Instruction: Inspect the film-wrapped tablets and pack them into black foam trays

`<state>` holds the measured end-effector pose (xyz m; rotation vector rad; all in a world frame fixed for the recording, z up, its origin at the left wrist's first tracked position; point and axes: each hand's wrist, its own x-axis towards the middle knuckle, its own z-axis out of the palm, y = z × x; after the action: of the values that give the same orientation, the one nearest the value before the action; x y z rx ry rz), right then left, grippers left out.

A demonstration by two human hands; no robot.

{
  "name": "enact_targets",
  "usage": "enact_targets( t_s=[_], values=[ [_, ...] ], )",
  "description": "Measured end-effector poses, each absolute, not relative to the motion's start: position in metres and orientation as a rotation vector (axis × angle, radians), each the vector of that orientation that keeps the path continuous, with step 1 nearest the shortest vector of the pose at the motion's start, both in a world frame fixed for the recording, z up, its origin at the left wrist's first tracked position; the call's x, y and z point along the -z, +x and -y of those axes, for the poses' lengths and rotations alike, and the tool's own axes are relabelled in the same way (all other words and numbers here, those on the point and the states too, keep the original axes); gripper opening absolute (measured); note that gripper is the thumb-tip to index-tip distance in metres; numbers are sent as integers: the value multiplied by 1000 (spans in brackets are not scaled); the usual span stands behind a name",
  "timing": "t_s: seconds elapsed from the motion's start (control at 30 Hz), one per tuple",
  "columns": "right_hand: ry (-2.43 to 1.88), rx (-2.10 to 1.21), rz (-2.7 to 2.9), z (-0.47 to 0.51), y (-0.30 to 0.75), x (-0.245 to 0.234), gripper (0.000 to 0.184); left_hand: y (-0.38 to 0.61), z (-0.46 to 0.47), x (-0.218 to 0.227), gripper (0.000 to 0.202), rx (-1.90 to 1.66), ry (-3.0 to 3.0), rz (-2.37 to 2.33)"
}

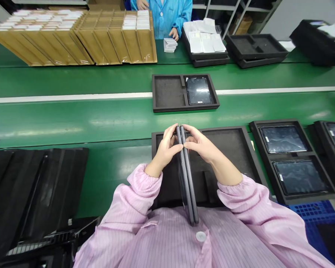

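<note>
Two thin dark tablets stand on edge, side by side, in front of my chest. My left hand (165,149) is closed on the left tablet (185,182), thumb on the near edge and fingers around the far end. On the other side my right hand (200,146) grips the right tablet (191,182) in the same way. Both tablets touch or nearly touch along their length, and their screens are seen almost edge-on. Beneath them lies a black foam tray (234,149), partly hidden by my arms and the tablets.
Ahead on the green belt (114,119), a foam tray (167,91) carries one tablet (198,90). Two-tablet trays (293,158) stand at right, black trays (53,178) at left. Cardboard dividers (114,37) and a blue-sleeved person (167,18) with white packets (170,45) are across the belt.
</note>
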<state>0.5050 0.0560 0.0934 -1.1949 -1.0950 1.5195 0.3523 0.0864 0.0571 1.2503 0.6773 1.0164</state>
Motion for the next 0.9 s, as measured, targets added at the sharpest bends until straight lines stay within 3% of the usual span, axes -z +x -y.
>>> enact_targets(
  t_s=[0.17, 0.3, 0.43, 0.53, 0.67, 0.9],
  values=[
    [-1247, -1080, 1314, -33, 491, -76, 62, 358, -57, -42, 71, -1170, 1308, -803],
    [-1064, -578, 1524, 15, 469, -38, 48, 362, 6, -12, 63, -1297, 1417, -904],
    [-1010, -421, 1469, 36, 454, -32, 48, 362, 30, -18, 53, -1423, 1513, -941],
    [-887, -455, 1410, 25, 453, -72, 46, 363, 15, -60, 50, -1512, 1596, -847],
    [-883, -831, 1182, 1, 454, -132, 47, 375, -9, -117, 49, -1433, 1417, -790],
    [-1061, -1040, 876, -24, 455, -130, 59, 393, -28, -128, 49, -1282, 1056, -883]
  ],
)
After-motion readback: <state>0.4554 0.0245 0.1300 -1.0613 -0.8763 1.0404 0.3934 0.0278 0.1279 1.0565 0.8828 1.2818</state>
